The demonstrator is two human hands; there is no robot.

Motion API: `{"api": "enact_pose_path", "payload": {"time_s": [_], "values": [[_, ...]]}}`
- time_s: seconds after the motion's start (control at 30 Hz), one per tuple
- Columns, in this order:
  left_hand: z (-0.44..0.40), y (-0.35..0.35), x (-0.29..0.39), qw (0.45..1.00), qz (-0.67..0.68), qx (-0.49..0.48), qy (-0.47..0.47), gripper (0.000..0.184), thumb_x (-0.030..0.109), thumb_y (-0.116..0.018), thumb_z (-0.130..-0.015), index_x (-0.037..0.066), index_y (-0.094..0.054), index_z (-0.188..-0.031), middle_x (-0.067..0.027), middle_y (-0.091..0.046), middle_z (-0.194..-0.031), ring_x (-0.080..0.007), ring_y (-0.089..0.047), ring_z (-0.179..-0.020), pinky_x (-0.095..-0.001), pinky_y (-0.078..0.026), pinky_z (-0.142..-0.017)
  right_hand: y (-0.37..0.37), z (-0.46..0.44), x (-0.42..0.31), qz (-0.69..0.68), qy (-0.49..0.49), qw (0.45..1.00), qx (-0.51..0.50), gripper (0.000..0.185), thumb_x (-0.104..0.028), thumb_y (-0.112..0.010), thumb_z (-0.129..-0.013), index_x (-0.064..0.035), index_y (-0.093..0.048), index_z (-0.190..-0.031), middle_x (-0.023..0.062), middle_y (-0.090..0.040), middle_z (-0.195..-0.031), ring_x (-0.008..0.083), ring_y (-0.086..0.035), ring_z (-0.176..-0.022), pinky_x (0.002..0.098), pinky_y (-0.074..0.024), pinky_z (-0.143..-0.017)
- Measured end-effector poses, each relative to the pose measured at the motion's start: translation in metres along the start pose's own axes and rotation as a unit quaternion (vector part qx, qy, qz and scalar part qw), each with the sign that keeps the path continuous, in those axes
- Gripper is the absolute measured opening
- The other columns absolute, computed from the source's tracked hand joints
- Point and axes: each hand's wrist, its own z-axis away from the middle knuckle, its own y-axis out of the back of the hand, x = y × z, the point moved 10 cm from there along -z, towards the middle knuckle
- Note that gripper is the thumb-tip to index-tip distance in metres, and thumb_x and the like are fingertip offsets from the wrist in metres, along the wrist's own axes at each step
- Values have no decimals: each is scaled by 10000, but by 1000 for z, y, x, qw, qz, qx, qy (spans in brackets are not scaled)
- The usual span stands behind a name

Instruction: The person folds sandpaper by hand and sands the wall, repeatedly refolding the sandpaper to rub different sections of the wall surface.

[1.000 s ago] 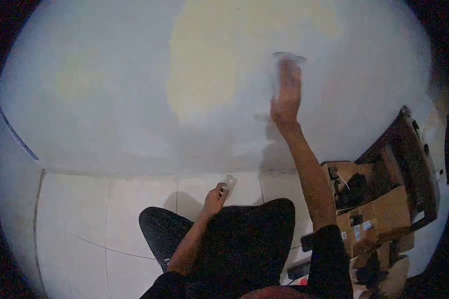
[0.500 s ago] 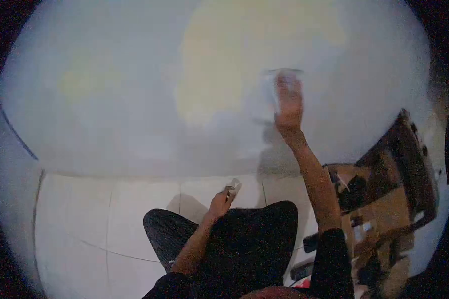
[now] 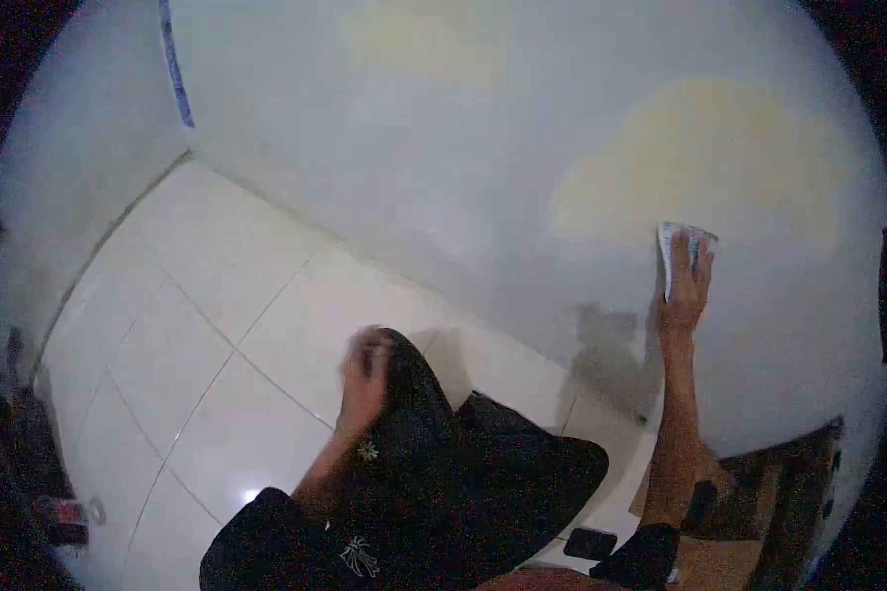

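Observation:
My right hand (image 3: 688,291) lies with its fingers extended over a white sheet with blue print (image 3: 667,243), apparently sandpaper. It presses the sheet against the pale wall (image 3: 522,227), just under a large yellowish patch (image 3: 710,148). My left hand (image 3: 365,369) is by my raised knee, in front of the floor tiles. Its fingers are curled and blurred, and what they hold, if anything, cannot be made out.
White floor tiles (image 3: 217,286) meet the wall along a slanting edge. A dark phone-like object (image 3: 590,544) lies on the floor by my right leg. Cardboard and dark items (image 3: 749,492) stand at the lower right. Blue tape (image 3: 174,64) runs down the wall at upper left.
The view has turned left, bringing the wall corner in. My right hand with the sheet now sits at the yellow patch's lower edge. My left hand, earlier holding a small whitish thing, has moved to the knee.

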Motion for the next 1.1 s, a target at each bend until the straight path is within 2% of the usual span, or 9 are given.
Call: {"api": "enact_pose_path", "payload": {"time_s": [0.13,0.2,0.3,0.33,0.4,0.5,0.67,0.87,1.1], "values": [[65,190,-121,958,-240,158,-1,351,84,-495,-923,-14,-480,-1260,-191,-532,-1209,-321,-488,-1152,-418,-366,-999,1,-7,8,-17,-4,1000,-6,585,30,-503,-818,-62,-424,-1391,75,-402,-1456,309,-322,-1369,481,-234,-1131],[114,246,-148,877,-465,93,73,395,158,-464,-940,-17,-444,-1294,-199,-479,-1292,-382,-379,-1259,-473,-302,-1051,1,-8,7,-9,-3,1000,-4,582,33,-509,-819,-62,-427,-1388,76,-399,-1459,305,-313,-1375,479,-233,-1132],[191,288,-172,819,-556,12,140,426,253,-375,-968,15,-443,-1315,-285,-380,-1362,-420,-339,-1283,-526,-239,-1065,-9,-2,8,2,-11,1000,-12,566,24,-513,-835,-60,-426,-1387,70,-406,-1454,301,-302,-1380,488,-237,-1131],[206,290,-163,836,-525,-8,159,457,267,-338,-975,8,-417,-1344,-280,-326,-1418,-428,-279,-1332,-547,-171,-1094,-12,-3,7,3,-15,1000,-14,552,14,-512,-850,-60,-421,-1390,64,-416,-1447,302,-302,-1379,498,-242,-1129],[216,268,-145,762,-629,-64,143,477,244,-328,-975,13,-366,-1390,-279,-252,-1468,-420,-209,-1381,-569,-98,-1113,-21,-7,8,21,-17,1000,-3,525,-14,-504,-875,-54,-416,-1391,75,-421,-1442,307,-307,-1375,497,-242,-1128],[213,255,-143,768,-619,-56,154,504,242,-275,-978,15,-323,-1425,-240,-178,-1517,-373,-101,-1430,-545,-26,-1132,-32,-20,-4,52,-22,998,31,498,-92,-513,-911,-48,-408,-1396,90,-429,-1433,314,-316,-1369,493,-246,-1124],[225,237,-168,739,-648,-115,142,519,207,-279,-967,-22,-277,-1433,-239,-173,-1522,-398,-129,-1420,-560,-59,-1127,-15,-59,-23,32,-62,987,144,538,-233,-550,-918,-61,-402,-1406,104,-441,-1422,329,-330,-1354,479,-257,-1114],[244,245,-188,767,-610,-93,177,564,306,-183,-981,-27,-312,-1418,-231,-192,-1520,-392,-149,-1417,-567,-65,-1127,-22,-128,-49,44,-54,984,161,486,-150,-527,-920,-29,-429,-1381,130,-450,-1411,369,-329,-1336,469,-261,-1101],[257,229,-172,797,-568,-73,191,528,307,-251,-987,26,-320,-1428,-245,-226,-1502,-414,-180,-1403,-582,-89,-1117,-7,-161,-80,20,-45,965,259,433,-155,-484,-967,31,-430,-1354,187,-458,-1372,373,-388,-1271,443,-292,-1064]]}}
